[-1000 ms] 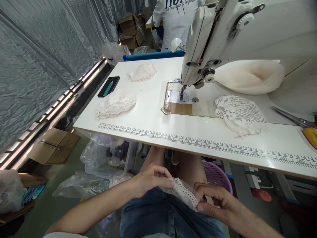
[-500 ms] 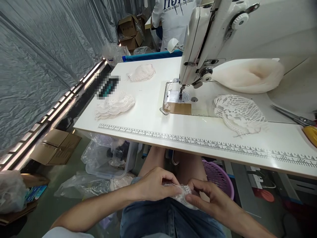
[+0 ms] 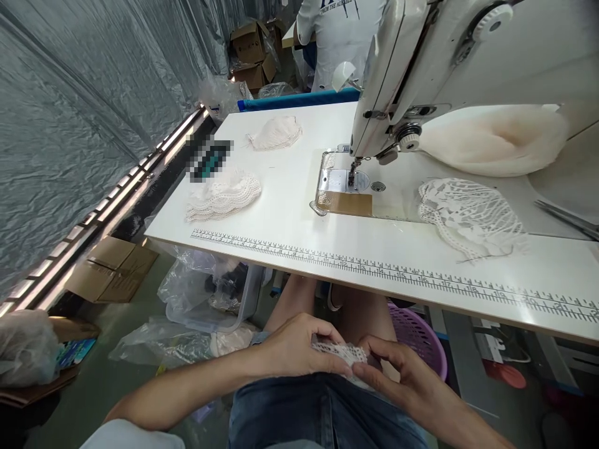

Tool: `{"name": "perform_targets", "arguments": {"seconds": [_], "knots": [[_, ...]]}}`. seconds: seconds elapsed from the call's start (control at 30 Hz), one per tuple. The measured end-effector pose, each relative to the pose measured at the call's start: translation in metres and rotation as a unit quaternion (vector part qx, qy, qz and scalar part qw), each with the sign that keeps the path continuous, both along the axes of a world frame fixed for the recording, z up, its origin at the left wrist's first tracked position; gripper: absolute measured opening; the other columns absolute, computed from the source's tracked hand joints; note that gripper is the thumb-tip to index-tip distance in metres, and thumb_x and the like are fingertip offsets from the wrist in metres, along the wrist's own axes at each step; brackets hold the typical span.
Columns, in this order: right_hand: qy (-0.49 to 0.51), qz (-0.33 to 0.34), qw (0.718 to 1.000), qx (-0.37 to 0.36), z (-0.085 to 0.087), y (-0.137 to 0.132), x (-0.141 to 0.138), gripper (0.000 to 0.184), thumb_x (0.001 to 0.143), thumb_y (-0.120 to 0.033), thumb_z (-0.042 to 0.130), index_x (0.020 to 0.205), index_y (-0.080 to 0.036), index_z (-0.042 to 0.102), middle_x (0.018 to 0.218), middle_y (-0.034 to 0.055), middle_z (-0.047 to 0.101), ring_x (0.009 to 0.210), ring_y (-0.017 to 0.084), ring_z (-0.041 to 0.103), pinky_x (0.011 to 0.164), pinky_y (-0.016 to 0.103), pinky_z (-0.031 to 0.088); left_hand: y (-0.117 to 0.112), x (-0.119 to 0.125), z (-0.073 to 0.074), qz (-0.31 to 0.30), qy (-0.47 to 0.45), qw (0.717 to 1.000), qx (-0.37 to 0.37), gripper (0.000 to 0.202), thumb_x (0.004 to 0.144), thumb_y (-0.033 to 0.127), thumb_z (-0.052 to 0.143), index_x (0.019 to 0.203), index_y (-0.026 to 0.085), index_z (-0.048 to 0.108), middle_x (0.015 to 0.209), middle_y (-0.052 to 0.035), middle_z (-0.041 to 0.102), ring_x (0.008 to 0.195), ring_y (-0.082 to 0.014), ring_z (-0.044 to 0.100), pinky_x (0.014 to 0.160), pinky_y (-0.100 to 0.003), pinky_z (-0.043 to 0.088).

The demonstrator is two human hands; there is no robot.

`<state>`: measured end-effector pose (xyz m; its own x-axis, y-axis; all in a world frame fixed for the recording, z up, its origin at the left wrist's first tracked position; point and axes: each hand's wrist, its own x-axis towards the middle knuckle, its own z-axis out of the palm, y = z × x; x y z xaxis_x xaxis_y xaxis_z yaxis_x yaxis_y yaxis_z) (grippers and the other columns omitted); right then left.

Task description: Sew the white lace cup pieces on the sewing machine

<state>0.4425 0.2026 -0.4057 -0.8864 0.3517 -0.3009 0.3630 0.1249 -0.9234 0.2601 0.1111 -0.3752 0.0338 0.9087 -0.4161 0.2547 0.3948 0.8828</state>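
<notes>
Over my lap, below the table's front edge, both hands pinch one small piece of white lace [image 3: 344, 354]. My left hand [image 3: 292, 346] grips its left end with curled fingers. My right hand [image 3: 397, 371] holds the right end between thumb and fingertips. Most of the lace is hidden between the two hands. Above them, the white sewing machine [image 3: 449, 68] stands on the white table [image 3: 290, 231], its needle [image 3: 350, 178] over the metal plate.
A lace pile [image 3: 470, 215] lies right of the needle, and two more lace pieces [image 3: 224, 194] sit at the left near a blurred-out object. A padded cream piece [image 3: 496, 140] rests under the machine arm. A purple basket [image 3: 414, 327] and plastic bags [image 3: 201, 293] stand under the table. A person in a white shirt [image 3: 339, 31] is beyond it.
My hands have drawn together on the lace, bunching it so less of it shows. The view has shifted slightly; the table things have not moved.
</notes>
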Motion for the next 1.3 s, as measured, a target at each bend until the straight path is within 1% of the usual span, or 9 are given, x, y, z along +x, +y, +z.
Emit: {"name": "perform_targets", "arguments": {"seconds": [0.1, 0.17, 0.33, 0.5, 0.77, 0.9, 1.13, 1.23, 1.3], "knots": [[0.001, -0.005, 1.0, 0.009, 0.002, -0.001, -0.002, 0.034, 0.085, -0.05, 0.05, 0.069, -0.02, 0.048, 0.064, -0.0035, 0.038, 0.062, 0.013, 0.036, 0.056, 0.023, 0.029, 0.002, 0.001, 0.003, 0.012, -0.004, 1.0, -0.004, 0.021, 0.075, 0.032, 0.066, 0.082, 0.014, 0.071, 0.073, -0.0014, 0.066, 0.069, -0.0128, 0.056, 0.062, -0.019, 0.038], [0.007, 0.003, 1.0, -0.016, 0.004, 0.0, -0.002, 0.031, 0.084, -0.048, 0.054, 0.071, -0.02, 0.051, 0.066, -0.0032, 0.042, 0.065, 0.013, 0.04, 0.058, 0.023, 0.031, 0.002, -0.001, 0.004, 0.031, -0.021, 0.999, -0.017, 0.019, 0.076, 0.03, 0.064, 0.079, 0.013, 0.071, 0.071, -0.0015, 0.064, 0.067, -0.0121, 0.055, 0.061, -0.019, 0.038], [0.042, 0.026, 0.993, -0.105, 0.006, 0.006, 0.001, 0.025, 0.083, -0.044, 0.057, 0.074, -0.021, 0.058, 0.077, -0.0013, 0.052, 0.075, 0.015, 0.048, 0.069, 0.024, 0.036, 0.001, -0.012, 0.003, 0.095, -0.157, 0.979, -0.086, 0.027, 0.068, 0.036, 0.073, 0.076, 0.011, 0.067, 0.071, -0.0014, 0.062, 0.065, -0.0096, 0.052, 0.064, -0.021, 0.04], [0.035, 0.023, 0.993, -0.106, 0.007, 0.01, 0.006, 0.022, 0.082, -0.042, 0.06, 0.074, -0.022, 0.061, 0.078, -0.0013, 0.054, 0.075, 0.015, 0.049, 0.071, 0.026, 0.035, 0.0, -0.018, 0.005, 0.152, -0.246, 0.947, -0.137, 0.036, 0.058, 0.038, 0.081, 0.072, 0.01, 0.064, 0.069, -0.0008, 0.061, 0.065, -0.0083, 0.054, 0.066, -0.02, 0.04], [0.052, 0.028, 0.99, -0.129, 0.01, 0.01, 0.008, 0.019, 0.084, -0.039, 0.059, 0.078, -0.021, 0.061, 0.08, -0.001, 0.055, 0.078, 0.016, 0.05, 0.075, 0.026, 0.036, 0.003, -0.015, 0.007, 0.159, -0.24, 0.949, -0.13, 0.036, 0.059, 0.038, 0.081, 0.07, 0.01, 0.061, 0.065, -0.0011, 0.059, 0.061, -0.0079, 0.053, 0.06, -0.02, 0.038], [0.058, 0.007, 0.989, -0.136, 0.006, 0.007, 0.004, 0.019, 0.081, -0.039, 0.062, 0.08, -0.02, 0.062, 0.077, -0.002, 0.053, 0.075, 0.015, 0.048, 0.07, 0.025, 0.035, 0.002, -0.013, 0.006, 0.159, -0.241, 0.949, -0.123, 0.035, 0.06, 0.037, 0.08, 0.069, 0.01, 0.061, 0.064, -0.001, 0.059, 0.061, -0.0081, 0.052, 0.06, -0.02, 0.038], [0.057, -0.021, 0.991, -0.118, 0.006, 0.003, 0.001, 0.023, 0.082, -0.04, 0.06, 0.07, -0.02, 0.061, 0.072, -0.002, 0.05, 0.069, 0.013, 0.044, 0.063, 0.024, 0.032, 0.002, -0.012, 0.005, 0.182, -0.236, 0.948, -0.112, 0.035, 0.058, 0.037, 0.081, 0.067, 0.009, 0.061, 0.063, -0.001, 0.059, 0.059, -0.0077, 0.052, 0.06, -0.019, 0.039], [0.058, -0.009, 0.992, -0.109, 0.007, 0.005, 0.004, 0.025, 0.084, -0.04, 0.058, 0.069, -0.02, 0.059, 0.072, -0.0022, 0.049, 0.068, 0.013, 0.044, 0.062, 0.024, 0.032, 0.001, -0.012, 0.003, 0.167, -0.227, 0.954, -0.1, 0.031, 0.062, 0.035, 0.079, 0.071, 0.009, 0.063, 0.065, -0.0015, 0.061, 0.061, -0.0084, 0.054, 0.062, -0.02, 0.041], [0.057, 0.006, 0.993, -0.102, 0.008, 0.006, 0.006, 0.025, 0.085, -0.04, 0.057, 0.07, -0.02, 0.057, 0.073, -0.0023, 0.049, 0.07, 0.013, 0.046, 0.065, 0.025, 0.034, 0.0, -0.011, 0.001, 0.135, -0.201, 0.967, -0.08, 0.028, 0.065, 0.034, 0.076, 0.073, 0.01, 0.065, 0.067, -0.0018, 0.062, 0.062, -0.0092, 0.054, 0.063, -0.021, 0.042]]}}
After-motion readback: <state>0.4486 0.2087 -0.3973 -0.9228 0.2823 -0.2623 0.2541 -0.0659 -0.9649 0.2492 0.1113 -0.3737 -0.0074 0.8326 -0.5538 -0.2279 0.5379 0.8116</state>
